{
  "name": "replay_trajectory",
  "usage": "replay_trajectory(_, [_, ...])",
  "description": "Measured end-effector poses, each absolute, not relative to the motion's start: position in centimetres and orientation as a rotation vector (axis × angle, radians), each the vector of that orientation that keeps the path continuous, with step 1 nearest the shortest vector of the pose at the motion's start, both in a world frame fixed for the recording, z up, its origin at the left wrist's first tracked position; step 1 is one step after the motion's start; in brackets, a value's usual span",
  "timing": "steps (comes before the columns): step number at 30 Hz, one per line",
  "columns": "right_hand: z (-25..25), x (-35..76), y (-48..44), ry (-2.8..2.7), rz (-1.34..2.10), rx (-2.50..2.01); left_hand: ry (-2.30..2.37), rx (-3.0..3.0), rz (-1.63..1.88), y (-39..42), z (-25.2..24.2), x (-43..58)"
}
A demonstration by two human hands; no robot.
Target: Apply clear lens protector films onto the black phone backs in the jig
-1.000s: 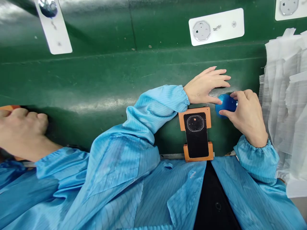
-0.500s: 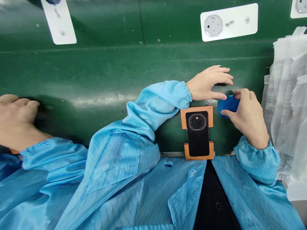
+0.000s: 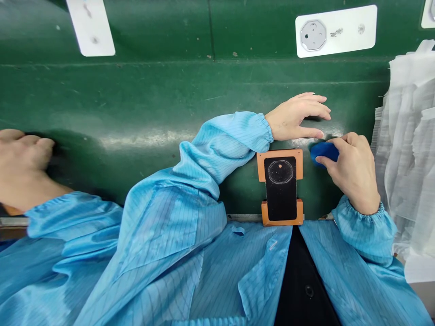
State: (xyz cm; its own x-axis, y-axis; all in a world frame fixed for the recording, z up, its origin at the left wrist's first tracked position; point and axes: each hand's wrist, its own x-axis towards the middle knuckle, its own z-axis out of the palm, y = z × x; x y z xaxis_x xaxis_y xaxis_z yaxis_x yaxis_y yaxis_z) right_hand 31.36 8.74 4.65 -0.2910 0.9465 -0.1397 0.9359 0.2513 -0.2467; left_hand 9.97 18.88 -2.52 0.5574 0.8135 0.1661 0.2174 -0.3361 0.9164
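Thumb and index finger of the right hand point(image 3: 355, 170) pinch a thin blue piece point(image 3: 321, 151) at its right side, right of the frame's center. Its outline looks rounded, though the fingertips cover part of the edge. The left hand point(image 3: 295, 117), just above and to the left, grasps nothing: its fingers are loosely spread and point right, and the thumb tip comes near the blue piece's upper edge.

Below the left wrist, right of center, an orange holder point(image 3: 261, 167) carries a black plate point(image 3: 281, 199) with an eight-sided outline near its upper end. Both lie on the green surface point(image 3: 152, 104).

One white panel point(image 3: 351, 35) with a grey octagonal part point(image 3: 313, 35) lies at the upper right, and another panel point(image 3: 91, 27) is cut off at the upper left. White sheets point(image 3: 409, 149) overlap along the right edge. At the left edge is a co-worker's hand point(image 3: 23, 165), fingers curled; whether it grips anything, I cannot tell.
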Motion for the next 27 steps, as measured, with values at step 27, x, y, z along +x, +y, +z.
replay_trajectory(27, [4.6, 31.0, 7.1, -2.474, 0.543, -1.846, 0.738, 1.533, 0.776, 19.3, -0.6, 9.8])
